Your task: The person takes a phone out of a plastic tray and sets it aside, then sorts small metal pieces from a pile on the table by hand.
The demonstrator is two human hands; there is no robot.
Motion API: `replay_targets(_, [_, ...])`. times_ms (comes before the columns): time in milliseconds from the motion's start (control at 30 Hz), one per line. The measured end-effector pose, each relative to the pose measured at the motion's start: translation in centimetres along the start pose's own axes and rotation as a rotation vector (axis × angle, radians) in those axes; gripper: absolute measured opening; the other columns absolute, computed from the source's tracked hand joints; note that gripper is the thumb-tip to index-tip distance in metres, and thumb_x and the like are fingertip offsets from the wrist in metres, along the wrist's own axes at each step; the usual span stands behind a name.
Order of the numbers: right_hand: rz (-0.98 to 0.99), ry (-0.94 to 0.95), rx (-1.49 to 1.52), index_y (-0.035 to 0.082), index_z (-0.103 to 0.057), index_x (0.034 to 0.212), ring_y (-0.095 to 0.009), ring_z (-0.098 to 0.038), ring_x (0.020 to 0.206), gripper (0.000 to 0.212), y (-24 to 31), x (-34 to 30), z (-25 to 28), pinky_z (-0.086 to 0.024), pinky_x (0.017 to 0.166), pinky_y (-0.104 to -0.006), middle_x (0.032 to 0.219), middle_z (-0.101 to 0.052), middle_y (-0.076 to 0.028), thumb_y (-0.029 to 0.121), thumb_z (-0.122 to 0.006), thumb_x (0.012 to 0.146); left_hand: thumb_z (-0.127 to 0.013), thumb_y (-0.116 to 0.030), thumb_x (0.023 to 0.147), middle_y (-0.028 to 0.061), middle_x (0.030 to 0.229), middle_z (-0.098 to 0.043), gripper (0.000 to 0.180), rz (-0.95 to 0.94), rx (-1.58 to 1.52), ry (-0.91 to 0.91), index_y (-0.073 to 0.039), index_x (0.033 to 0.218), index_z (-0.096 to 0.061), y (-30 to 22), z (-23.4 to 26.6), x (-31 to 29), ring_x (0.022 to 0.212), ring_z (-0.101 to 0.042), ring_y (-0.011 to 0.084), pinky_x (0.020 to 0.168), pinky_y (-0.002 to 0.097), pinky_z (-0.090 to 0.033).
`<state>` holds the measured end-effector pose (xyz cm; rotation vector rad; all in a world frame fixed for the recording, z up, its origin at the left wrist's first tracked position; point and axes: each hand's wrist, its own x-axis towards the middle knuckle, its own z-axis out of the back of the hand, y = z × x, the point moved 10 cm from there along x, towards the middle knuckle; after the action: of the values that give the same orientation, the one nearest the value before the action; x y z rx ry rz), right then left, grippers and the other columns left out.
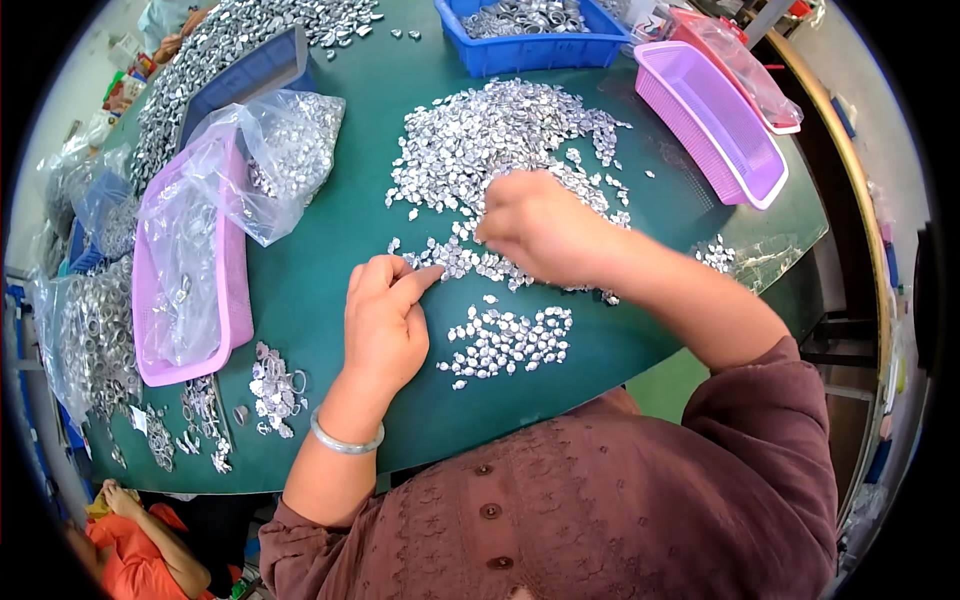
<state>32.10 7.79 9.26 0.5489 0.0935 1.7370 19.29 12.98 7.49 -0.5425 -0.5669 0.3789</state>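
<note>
On the green tabletop lies a large heap of small, shiny silver metal pieces [480,130]. My right hand [550,228] is at the heap's near edge, its fingers bent in and pointing down; what they hold, if anything, is hidden. My left hand [385,320], with a bracelet [347,436] on the wrist, rests at the left end of a thin strip of the pieces [455,260]. One of its fingers stretches out and touches them, while the others curl toward the table. Nearer my body sits a smaller, spread-out group of silver pieces [510,340].
Left stand a pink basket [238,290] with plastic bags, and a dark blue bin [250,80]. A blue tray [540,55] of metal parts and a purple basket [715,125] are at the back. Ring-shaped parts [275,390] lie left. A person in orange [140,550] sits lower left.
</note>
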Motion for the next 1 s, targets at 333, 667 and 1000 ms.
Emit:
replay_targets(333, [-0.022,-0.008,-0.012,0.009,-0.072,0.085,-0.025,-0.052,0.094,0.015,3.1,-1.9,-2.6,-0.041,0.082,-0.0383,0.089,-0.054,-0.006,0.009,-0.061,0.074,-0.053,0.011,0.073,0.0086,0.088,-0.056,0.030,-0.005,-0.008,0.032,-0.006,0.089,-0.073,0.2,-0.1,-0.3,0.083,-0.052,0.0273,0.076,0.0352,-0.044])
replay_targets(667, [-0.018,0.004,-0.040,0.010,-0.071,0.085,-0.026,-0.053,0.092,0.015,3.7,-1.9,-3.1,-0.041,0.081,-0.0388,0.088,-0.054,-0.006,0.007,-0.062,0.073,-0.054,0.011,0.073,0.0087,0.085,-0.055,0.032,-0.016,-0.015,0.037,-0.006,0.091,-0.073,-0.1,-0.4,-0.4,0.083,-0.053,0.0275,0.077,0.0357,-0.045])
replay_targets(1000, [-0.028,-0.037,-0.087,0.010,-0.071,0.083,-0.026,-0.053,0.093,0.013,3.4,-1.0,-3.4,-0.041,0.083,-0.0380,0.091,-0.055,-0.008,0.009,-0.062,0.074,-0.055,0.012,0.071,0.0086,0.083,-0.056,0.031,-0.053,-0.045,0.091,-0.006,0.089,-0.073,-0.2,-0.7,-0.4,0.082,-0.053,0.0273,0.077,0.0352,-0.045])
